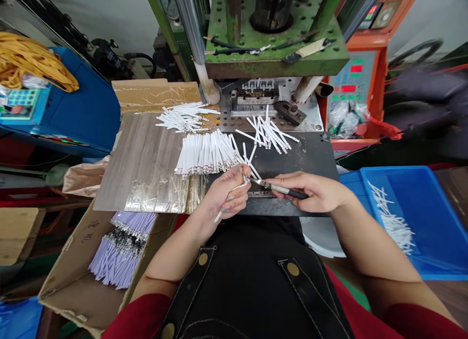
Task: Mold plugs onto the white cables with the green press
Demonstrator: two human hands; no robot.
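Jutting from left grip: white strip

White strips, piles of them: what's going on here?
A person's left hand holds one white strip, while the right hand grips a dark-handled tool, its tip close to that left hand. A fairly even row of strips lies just beyond, with two looser piles nearer the green press. A cardboard box on the left holds purple strips.
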